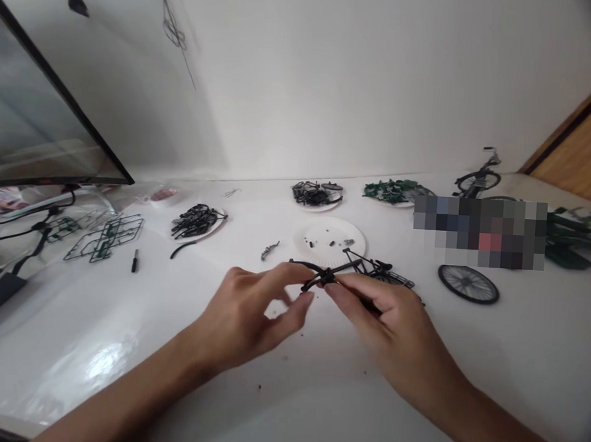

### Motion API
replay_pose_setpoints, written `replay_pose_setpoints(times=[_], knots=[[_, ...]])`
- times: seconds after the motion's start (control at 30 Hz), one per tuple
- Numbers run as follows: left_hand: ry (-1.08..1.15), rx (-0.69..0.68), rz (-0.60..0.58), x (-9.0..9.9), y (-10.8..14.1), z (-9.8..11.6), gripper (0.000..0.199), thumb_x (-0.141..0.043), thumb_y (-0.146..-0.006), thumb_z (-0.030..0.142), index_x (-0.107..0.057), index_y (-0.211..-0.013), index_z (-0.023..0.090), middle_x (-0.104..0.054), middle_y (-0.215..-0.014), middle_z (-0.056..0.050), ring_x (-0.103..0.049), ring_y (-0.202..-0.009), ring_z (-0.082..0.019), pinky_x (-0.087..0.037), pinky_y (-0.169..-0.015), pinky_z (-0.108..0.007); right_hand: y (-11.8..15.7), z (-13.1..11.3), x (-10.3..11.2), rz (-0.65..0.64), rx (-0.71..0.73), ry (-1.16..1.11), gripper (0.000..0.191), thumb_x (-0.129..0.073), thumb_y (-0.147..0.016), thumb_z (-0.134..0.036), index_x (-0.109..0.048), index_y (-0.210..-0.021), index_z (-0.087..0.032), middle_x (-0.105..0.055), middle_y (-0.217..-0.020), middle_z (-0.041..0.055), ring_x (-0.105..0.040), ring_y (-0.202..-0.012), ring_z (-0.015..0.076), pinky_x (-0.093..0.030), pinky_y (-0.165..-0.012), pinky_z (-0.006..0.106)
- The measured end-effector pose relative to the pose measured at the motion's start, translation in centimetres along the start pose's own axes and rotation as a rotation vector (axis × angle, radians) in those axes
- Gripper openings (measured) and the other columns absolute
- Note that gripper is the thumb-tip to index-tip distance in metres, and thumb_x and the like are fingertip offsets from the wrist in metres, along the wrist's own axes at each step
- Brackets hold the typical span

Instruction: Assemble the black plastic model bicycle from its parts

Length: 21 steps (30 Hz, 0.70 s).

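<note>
In front of me both hands are at a small black model bicycle part [327, 276] with curved, thin arms. My right hand [387, 313] pinches it between thumb and fingertips. On its other side, my left hand [257, 305] has the index finger and thumb closed around the curved end. A black model bicycle frame [383, 272] with a saddle and rear rack shows just behind my right hand, which partly covers it. Whether that frame joins the held part, I cannot tell. Beyond the fingers sits a white paper plate [314, 239] with several tiny pieces.
Plates of black parts [198, 222], more black parts [311, 193] and green parts [395, 190] stand farther back. At left are green part frames [105, 236], a small screwdriver [134, 260] and a monitor [42, 112]. A spoked wheel [468, 284] and model bicycle [479, 179] are right.
</note>
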<state>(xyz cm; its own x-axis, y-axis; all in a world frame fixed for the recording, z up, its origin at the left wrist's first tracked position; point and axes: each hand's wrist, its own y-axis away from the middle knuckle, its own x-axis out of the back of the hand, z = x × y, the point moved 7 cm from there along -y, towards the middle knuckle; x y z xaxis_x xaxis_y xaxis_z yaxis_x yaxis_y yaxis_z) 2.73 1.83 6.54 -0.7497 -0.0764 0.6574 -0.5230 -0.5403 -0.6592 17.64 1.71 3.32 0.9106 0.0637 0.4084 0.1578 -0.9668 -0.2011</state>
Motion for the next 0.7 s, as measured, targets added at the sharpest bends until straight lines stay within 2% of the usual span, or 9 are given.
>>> replay_pose_setpoints(times=[0.1, 0.17, 0.23, 0.3, 0.37, 0.43, 0.5, 0.57, 0.7], knots=[[-0.023, 0.028, 0.049, 1.8, -0.4, -0.7, 0.009, -0.066, -0.086, 0.014, -0.065, -0.095, 0.017, -0.065, -0.058, 0.005, -0.051, -0.040, -0.006, -0.041, -0.042, -0.018, -0.1, 0.5, 0.2, -0.014, -0.016, 0.090, 0.030, -0.049, -0.098, -0.035, -0.062, -0.075, -0.020, -0.054, -0.066, -0.0027, -0.048, -0.062, 0.0134, -0.036, -0.057, 0.025], [0.020, 0.085, 0.070, 2.4, -0.7, -1.3, 0.008, -0.069, -0.085, 0.016, -0.067, -0.093, 0.018, -0.066, -0.065, 0.002, -0.055, -0.050, -0.008, -0.045, -0.048, -0.019, 0.0, 0.4, 0.1, -0.033, 0.008, 0.150, 0.032, -0.048, -0.098, -0.035, -0.058, -0.072, -0.020, -0.050, -0.062, -0.0034, -0.044, -0.058, 0.0128, -0.034, -0.055, 0.025], [0.137, 0.147, -0.007, 1.6, -0.8, -1.8, 0.018, -0.072, -0.084, 0.019, -0.068, -0.101, 0.019, -0.072, -0.090, -0.005, -0.067, -0.077, -0.014, -0.055, -0.068, -0.024, 0.1, 0.3, -0.3, -0.065, 0.061, 0.206, 0.032, -0.048, -0.099, -0.034, -0.058, -0.072, -0.020, -0.048, -0.060, -0.0039, -0.042, -0.055, 0.0122, -0.033, -0.054, 0.026], [0.298, 0.202, -0.134, -0.1, -0.7, -2.2, 0.022, -0.071, -0.086, 0.020, -0.068, -0.107, 0.019, -0.070, -0.108, -0.009, -0.067, -0.098, -0.019, -0.056, -0.085, -0.030, 0.3, 0.4, -0.8, -0.089, 0.091, 0.252, 0.030, -0.046, -0.099, -0.031, -0.060, -0.075, -0.020, -0.052, -0.061, -0.0030, -0.045, -0.056, 0.0125, -0.033, -0.056, 0.027], [0.441, 0.259, -0.183, -1.4, -0.4, -2.7, 0.016, -0.069, -0.087, 0.018, -0.070, -0.103, 0.018, -0.070, -0.106, -0.010, -0.067, -0.098, -0.019, -0.056, -0.087, -0.031, 0.4, 0.7, -1.0, -0.109, 0.091, 0.282, 0.029, -0.045, -0.099, -0.029, -0.062, -0.078, -0.020, -0.056, -0.064, -0.0017, -0.048, -0.058, 0.0130, -0.035, -0.057, 0.027], [0.539, 0.322, -0.176, -2.3, 0.0, -3.2, 0.012, -0.068, -0.088, 0.016, -0.072, -0.099, 0.015, -0.071, -0.100, -0.010, -0.068, -0.092, -0.018, -0.055, -0.083, -0.031, 0.6, 1.1, -0.9, -0.108, 0.076, 0.283, 0.023, -0.048, -0.098, -0.031, -0.064, -0.086, -0.021, -0.060, -0.068, -0.0014, -0.050, -0.059, 0.0128, -0.037, -0.056, 0.026], [0.582, 0.362, -0.176, -2.7, 0.2, -3.5, 0.012, -0.070, -0.087, 0.017, -0.073, -0.098, 0.013, -0.071, -0.099, -0.010, -0.067, -0.091, -0.018, -0.054, -0.083, -0.030, 0.8, 1.3, -0.5, -0.089, 0.058, 0.271, 0.016, -0.051, -0.097, -0.034, -0.063, -0.101, -0.024, -0.062, -0.074, -0.0016, -0.054, -0.061, 0.0128, -0.040, -0.058, 0.025], [0.585, 0.360, -0.189, -2.8, 0.2, -3.4, 0.013, -0.071, -0.086, 0.016, -0.074, -0.099, 0.013, -0.071, -0.100, -0.010, -0.067, -0.092, -0.017, -0.054, -0.084, -0.030, 1.0, 1.5, -0.2, -0.091, 0.041, 0.276, 0.023, -0.049, -0.097, -0.035, -0.055, -0.118, -0.027, -0.062, -0.077, -0.0022, -0.055, -0.061, 0.0129, -0.041, -0.057, 0.025], [0.512, 0.282, -0.199, -2.4, 0.1, -2.7, 0.017, -0.071, -0.086, 0.014, -0.074, -0.103, 0.013, -0.071, -0.101, -0.008, -0.067, -0.090, -0.014, -0.054, -0.081, -0.026, 1.2, 1.3, 0.1, -0.093, 0.003, 0.297, 0.024, -0.039, -0.100, -0.031, -0.047, -0.123, -0.030, -0.046, -0.055, -0.0080, -0.038, -0.045, 0.0115, -0.031, -0.048, 0.025]])
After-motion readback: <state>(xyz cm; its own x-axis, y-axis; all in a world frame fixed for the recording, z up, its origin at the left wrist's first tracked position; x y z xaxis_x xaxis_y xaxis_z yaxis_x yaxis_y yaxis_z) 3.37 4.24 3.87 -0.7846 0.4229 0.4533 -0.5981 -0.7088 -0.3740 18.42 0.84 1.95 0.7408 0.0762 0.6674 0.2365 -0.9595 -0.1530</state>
